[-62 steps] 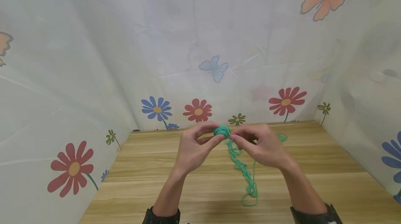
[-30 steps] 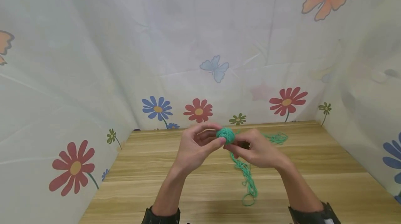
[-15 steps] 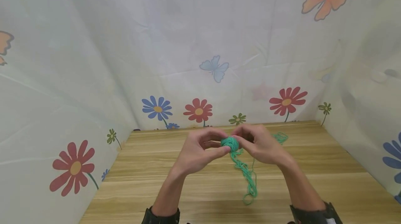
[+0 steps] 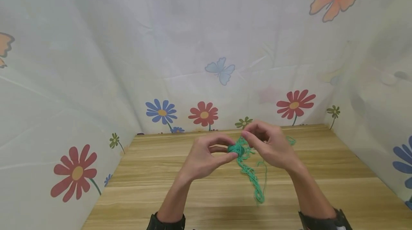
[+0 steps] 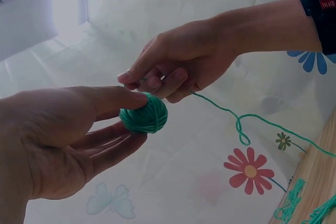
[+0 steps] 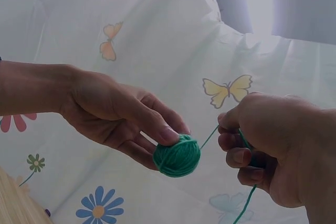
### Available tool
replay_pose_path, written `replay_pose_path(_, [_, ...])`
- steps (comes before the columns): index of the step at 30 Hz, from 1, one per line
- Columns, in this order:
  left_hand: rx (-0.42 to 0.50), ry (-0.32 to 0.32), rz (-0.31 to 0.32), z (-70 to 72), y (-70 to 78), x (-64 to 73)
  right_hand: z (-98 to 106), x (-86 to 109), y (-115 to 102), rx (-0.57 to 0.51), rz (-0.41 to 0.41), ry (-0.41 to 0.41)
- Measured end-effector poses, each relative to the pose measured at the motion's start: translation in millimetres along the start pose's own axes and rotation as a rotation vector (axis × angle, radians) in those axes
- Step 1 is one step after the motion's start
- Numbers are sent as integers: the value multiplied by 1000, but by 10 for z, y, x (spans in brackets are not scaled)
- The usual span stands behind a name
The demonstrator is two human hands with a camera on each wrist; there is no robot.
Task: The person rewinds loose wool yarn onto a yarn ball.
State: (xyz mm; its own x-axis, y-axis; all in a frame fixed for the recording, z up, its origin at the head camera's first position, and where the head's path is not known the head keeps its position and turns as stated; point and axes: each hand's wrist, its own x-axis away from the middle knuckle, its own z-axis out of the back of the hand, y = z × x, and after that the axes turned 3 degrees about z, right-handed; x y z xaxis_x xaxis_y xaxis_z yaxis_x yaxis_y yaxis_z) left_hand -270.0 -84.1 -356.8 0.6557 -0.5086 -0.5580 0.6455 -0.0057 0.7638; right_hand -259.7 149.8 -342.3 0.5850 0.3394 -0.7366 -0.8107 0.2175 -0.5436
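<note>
A small ball of green yarn (image 6: pixel 177 156) sits between the thumb and fingers of my left hand (image 4: pixel 206 156), held above the table. My right hand (image 4: pixel 273 144) is just to the right and slightly higher, pinching the yarn strand (image 6: pixel 209 138) that runs from the ball. Past my right fingers the strand trails down, with a small loop in it in the left wrist view. Loose green yarn (image 4: pixel 251 176) lies on the table in a long tangled line below the hands. In the left wrist view, the right hand (image 5: pixel 184 56) partly hides behind the ball.
The wooden table (image 4: pixel 154 180) reaches back to a pale curtain (image 4: pixel 180 44) printed with flowers and butterflies, which also closes in both sides. A further bit of green yarn (image 4: pixel 291 140) lies at the back right, partly behind the right hand.
The ball has shifted a little right and down with my left hand and turned. My right hand circled below and in front of it, then rose up and away to the right with the strand.
</note>
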Motion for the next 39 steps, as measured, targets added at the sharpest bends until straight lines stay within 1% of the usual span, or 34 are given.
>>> replay_pose_path(3, [-4,30,13,3,-12,-1,13,3,-27,-23,25,-16])
replay_pose_path(5, [-6,51,20,4,-18,-4,13,3,-33,-40,54,-37])
replay_pose_path(7, [-7,68,25,5,-25,-7,14,2,-38,-52,65,-68])
replay_pose_path(12, [-7,111,36,8,-27,-15,-1,-7,-24,-76,136,-124])
replay_pose_path(14, [1,134,39,10,-22,-21,-12,-11,-7,-81,175,-133])
replay_pose_path(18, [41,177,25,16,-19,-27,-34,-14,14,-50,216,-156])
replay_pose_path(21, [79,196,6,18,-19,-31,-55,-14,15,-23,238,-179])
replay_pose_path(28, [126,236,-13,25,-13,-34,-83,-14,1,-34,264,-266])
replay_pose_path(31, [156,239,-18,33,-4,-26,-88,-15,5,-19,259,-318])
replay_pose_path(34, [186,223,-16,39,13,-16,-90,-16,15,6,243,-354])
replay_pose_path(37, [212,190,-11,41,34,-6,-88,-17,23,16,213,-362])
replay_pose_path(39, [220,169,-4,40,46,0,-88,-17,32,21,185,-351])
